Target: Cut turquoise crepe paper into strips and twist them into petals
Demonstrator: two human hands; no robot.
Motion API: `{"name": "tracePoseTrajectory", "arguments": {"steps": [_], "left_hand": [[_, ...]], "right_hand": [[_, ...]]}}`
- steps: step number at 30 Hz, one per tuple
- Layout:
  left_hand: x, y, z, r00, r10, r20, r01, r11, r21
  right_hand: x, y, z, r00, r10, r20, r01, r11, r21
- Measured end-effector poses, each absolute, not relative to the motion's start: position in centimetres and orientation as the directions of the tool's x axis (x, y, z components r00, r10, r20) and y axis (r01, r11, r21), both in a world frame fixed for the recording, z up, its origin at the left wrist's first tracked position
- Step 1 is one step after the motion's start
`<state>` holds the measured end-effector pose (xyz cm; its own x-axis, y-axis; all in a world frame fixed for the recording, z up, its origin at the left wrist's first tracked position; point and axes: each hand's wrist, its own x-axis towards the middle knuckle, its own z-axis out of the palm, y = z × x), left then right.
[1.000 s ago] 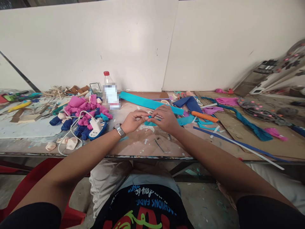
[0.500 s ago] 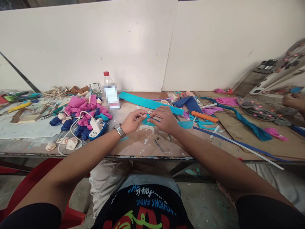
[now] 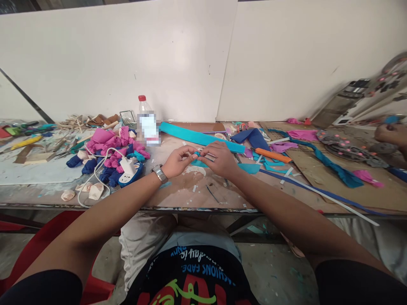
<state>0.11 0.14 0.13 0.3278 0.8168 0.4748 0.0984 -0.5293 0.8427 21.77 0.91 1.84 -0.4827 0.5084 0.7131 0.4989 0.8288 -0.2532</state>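
Note:
Between my hands is a turquoise strip of thin crepe-like material (image 3: 249, 168), its bunched end pinched at the fingertips and its loose end trailing right behind my wrist. My left hand (image 3: 178, 162), with a metal watch above it, closes thumb and fingers on that end. My right hand (image 3: 219, 159) pinches the same strip from the other side, fingers curled over it. The fingers partly hide the gathered part. Just beyond them lies a longer flat turquoise strip (image 3: 200, 138) on the table (image 3: 178, 190).
Left of my hands are a pile of pink and blue rolled pieces (image 3: 108, 148) and a power strip (image 3: 130, 173). A bottle (image 3: 143, 106) stands behind. To the right lie an orange-handled cutter (image 3: 272, 155) and a white stick (image 3: 333, 199). A co-worker's hand (image 3: 392, 135) is at far right.
My fingers have shifted slightly on the bunched turquoise end, and the strip's loose end has moved a little to the right. The co-worker's hand has moved slightly left.

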Motion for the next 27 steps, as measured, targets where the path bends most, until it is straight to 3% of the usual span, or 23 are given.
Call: {"name": "tracePoseTrajectory", "arguments": {"steps": [23,27], "left_hand": [[-0.05,0.1,0.64,0.396,0.789,0.469,0.115,-0.55,0.827],[0.01,0.03,0.66,0.444,0.773,0.453,0.093,-0.543,0.835]], "right_hand": [[21.74,0.9,1.95,-0.456,0.502,0.735,0.488,0.832,-0.265],[21.83,0.95,1.92,-0.516,0.48,0.71,0.451,0.856,-0.251]]}}
